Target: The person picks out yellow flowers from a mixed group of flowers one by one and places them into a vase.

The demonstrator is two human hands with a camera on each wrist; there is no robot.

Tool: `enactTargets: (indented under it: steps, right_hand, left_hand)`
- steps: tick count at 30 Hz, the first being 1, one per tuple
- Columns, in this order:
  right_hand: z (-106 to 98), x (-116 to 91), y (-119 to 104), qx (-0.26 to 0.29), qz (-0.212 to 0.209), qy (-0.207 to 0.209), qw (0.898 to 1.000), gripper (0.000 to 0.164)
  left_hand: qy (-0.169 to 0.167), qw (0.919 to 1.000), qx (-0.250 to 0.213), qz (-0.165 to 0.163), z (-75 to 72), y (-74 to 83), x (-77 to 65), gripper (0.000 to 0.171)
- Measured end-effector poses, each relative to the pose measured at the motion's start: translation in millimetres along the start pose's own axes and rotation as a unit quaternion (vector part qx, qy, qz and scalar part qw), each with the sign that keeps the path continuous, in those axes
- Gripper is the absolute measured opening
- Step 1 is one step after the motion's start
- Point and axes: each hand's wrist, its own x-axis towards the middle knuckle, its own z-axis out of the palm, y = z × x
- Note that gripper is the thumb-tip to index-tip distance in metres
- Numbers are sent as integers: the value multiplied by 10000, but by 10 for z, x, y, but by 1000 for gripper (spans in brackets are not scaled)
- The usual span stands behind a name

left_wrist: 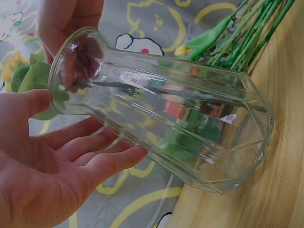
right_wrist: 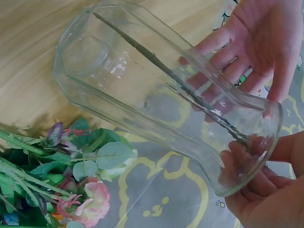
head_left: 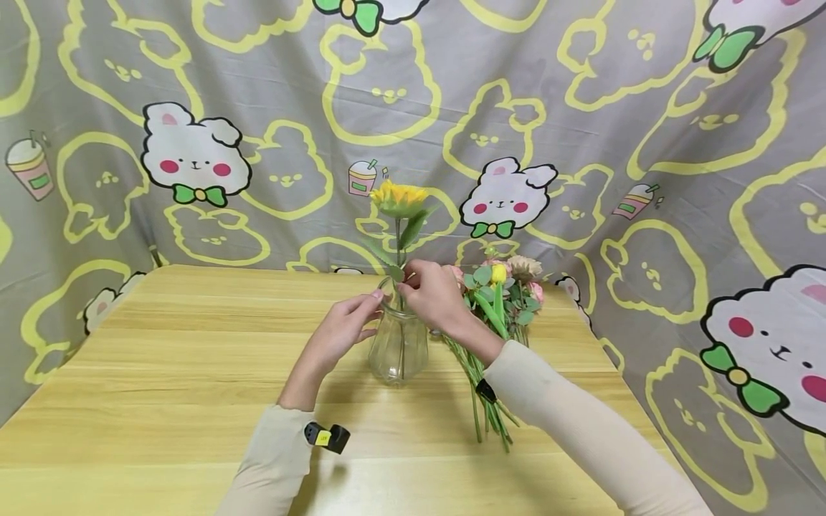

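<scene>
A clear glass vase [head_left: 398,351] with faceted sides stands upright on the table. In it is an artificial sunflower [head_left: 399,199], its yellow head high above the rim; the dark stem [right_wrist: 156,59] runs down inside the glass towards the base. My right hand [head_left: 432,295] pinches the stem at the mouth of the vase, just below a green leaf. On the other side, my left hand [head_left: 342,326] steadies the vase, its thumb at the rim and its fairly straight fingers [left_wrist: 116,161] along the neck and side.
To the right of the vase lies a bunch of artificial flowers [head_left: 500,301], pink and yellow heads towards the back and green stems towards me. A patterned grey cloth [head_left: 290,236] hangs behind and beside the wooden table [head_left: 193,387].
</scene>
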Motion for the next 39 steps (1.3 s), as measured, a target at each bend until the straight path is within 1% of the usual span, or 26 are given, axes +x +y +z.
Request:
enactTargets:
  steps: [4,10,17,29,34,39]
  right_hand:
    - [18,1,-11,-92,-24,-49,9999,5]
    - [37,-3,-4,-45,-69,-89,9999,9]
    - [48,-3,4,-139,-137,-98,9998,11]
    - [37,-5,13,53,-108,-217,9997,16]
    - [19,-10,24,88,-106,-98,9999,19]
    - [-17,-7,29,230,16,-25,9997,21]
  left_hand:
    - [38,10000,5,-21,3,3,6,60]
    - [32,10000,18,1,5,5,8,61]
    - [34,10000,-9,-17,-1,1,10,62]
    - [-10,10000,-52,-1,-4,-15,9,63]
    - [-16,10000,-71,-13,-3,-12,8,62]
    - [-33,10000,-77,13,-10,-20,11,63]
